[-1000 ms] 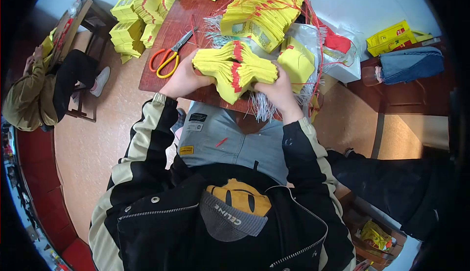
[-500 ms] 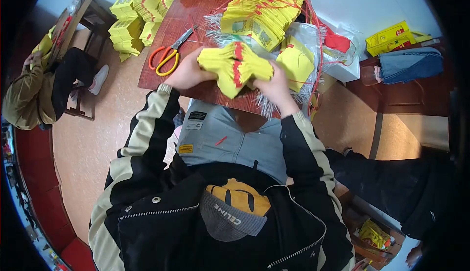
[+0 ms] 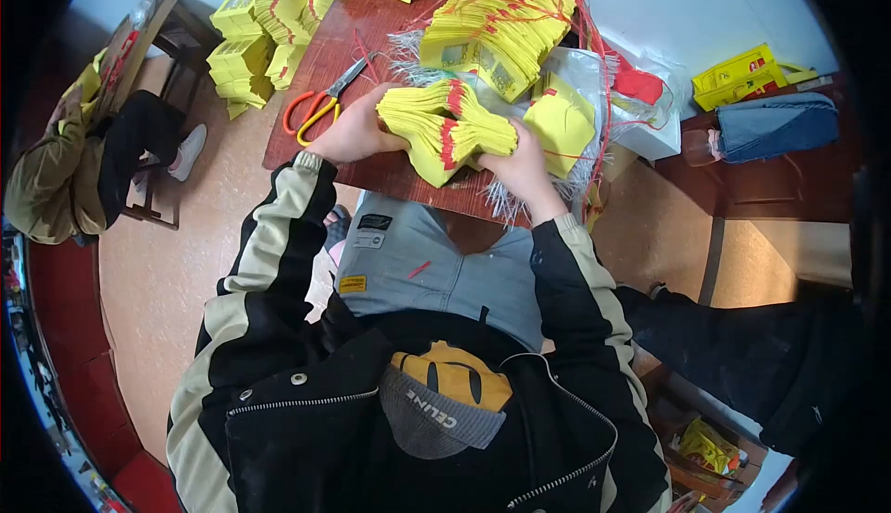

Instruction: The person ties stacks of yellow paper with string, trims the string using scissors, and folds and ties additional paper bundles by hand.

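Observation:
A thick bundle of folded yellow paper sheets with a red mark across the middle is between my two hands, above the near part of the table. My left hand grips its left end, the thumb on the near side. The right end is in my right hand, fingers wrapped around it. In the middle the folds part and fan open. Close by my left hand lie scissors with red and yellow handles. A smaller yellow paper stack lies just beyond my right hand.
A long row of yellow sheets tangled in red string lies at the table's back. White stringy strands hang over its front edge. More yellow stacks stand at left. One person sits far left; another person's dark leg is at right.
The bundle has tilted and spread slightly, with a wider gap between its folds. Both hands keep hold of it at nearly the same place.

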`<state>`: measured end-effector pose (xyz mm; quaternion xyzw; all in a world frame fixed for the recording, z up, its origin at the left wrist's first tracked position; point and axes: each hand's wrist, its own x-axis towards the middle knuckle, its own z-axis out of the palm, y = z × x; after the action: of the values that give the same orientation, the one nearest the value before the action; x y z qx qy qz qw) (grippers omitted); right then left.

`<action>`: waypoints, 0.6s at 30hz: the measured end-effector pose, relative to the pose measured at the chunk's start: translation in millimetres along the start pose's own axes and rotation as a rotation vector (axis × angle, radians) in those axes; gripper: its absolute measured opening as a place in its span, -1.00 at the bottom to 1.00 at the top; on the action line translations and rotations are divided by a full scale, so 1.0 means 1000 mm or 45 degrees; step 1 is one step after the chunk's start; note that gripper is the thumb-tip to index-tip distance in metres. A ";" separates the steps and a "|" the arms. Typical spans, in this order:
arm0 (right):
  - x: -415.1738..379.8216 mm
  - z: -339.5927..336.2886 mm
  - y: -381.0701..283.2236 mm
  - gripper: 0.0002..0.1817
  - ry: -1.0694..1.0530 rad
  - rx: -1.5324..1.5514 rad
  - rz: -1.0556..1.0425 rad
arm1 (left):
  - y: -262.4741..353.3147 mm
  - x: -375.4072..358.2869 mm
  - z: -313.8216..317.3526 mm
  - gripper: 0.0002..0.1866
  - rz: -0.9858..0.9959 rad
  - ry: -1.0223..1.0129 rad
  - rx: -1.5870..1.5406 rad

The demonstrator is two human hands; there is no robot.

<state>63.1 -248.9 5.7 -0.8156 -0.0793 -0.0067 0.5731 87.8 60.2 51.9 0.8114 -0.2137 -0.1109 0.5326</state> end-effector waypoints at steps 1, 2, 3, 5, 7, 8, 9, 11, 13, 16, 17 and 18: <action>-0.002 0.000 0.000 -0.40 -0.002 0.001 0.001 | 0.002 -0.003 -0.001 -0.20 0.007 0.007 0.011; -0.004 -0.002 -0.003 -0.41 -0.006 -0.055 -0.020 | 0.007 -0.005 -0.002 -0.19 0.015 0.013 0.022; -0.005 -0.002 -0.007 -0.41 -0.009 -0.110 -0.040 | 0.012 -0.005 -0.004 -0.19 0.013 0.011 0.022; -0.006 -0.001 -0.009 -0.41 0.001 -0.110 -0.044 | 0.026 -0.005 -0.010 -0.11 0.053 -0.059 0.121; -0.005 -0.001 -0.012 -0.41 0.009 -0.113 -0.058 | 0.041 0.000 -0.015 -0.08 0.132 -0.079 0.434; -0.005 -0.001 -0.013 -0.42 -0.002 -0.086 -0.055 | 0.046 0.002 -0.016 -0.05 0.208 -0.099 0.745; -0.005 0.000 -0.013 -0.43 -0.014 -0.060 -0.050 | 0.050 0.005 -0.014 -0.05 0.207 -0.096 0.748; -0.006 -0.001 -0.016 -0.39 -0.030 -0.109 -0.063 | 0.057 0.009 -0.007 -0.01 0.293 -0.107 1.159; -0.008 -0.004 -0.019 -0.34 -0.044 -0.167 -0.075 | 0.052 0.014 0.004 -0.15 0.335 -0.047 1.256; -0.015 -0.011 -0.036 -0.19 -0.059 -0.291 -0.050 | 0.044 0.018 0.020 -0.42 0.261 -0.028 1.632; -0.016 -0.014 -0.045 -0.11 -0.059 -0.374 -0.166 | 0.044 0.017 0.025 -0.42 0.259 -0.026 1.633; -0.017 -0.016 -0.053 -0.04 -0.059 -0.455 -0.279 | 0.045 0.016 0.029 -0.44 0.231 -0.004 1.672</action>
<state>40.7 -248.6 59.4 -0.8906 -0.1784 -0.0642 0.4133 79.8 14.0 82.1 0.9461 -0.3052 0.0864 -0.0659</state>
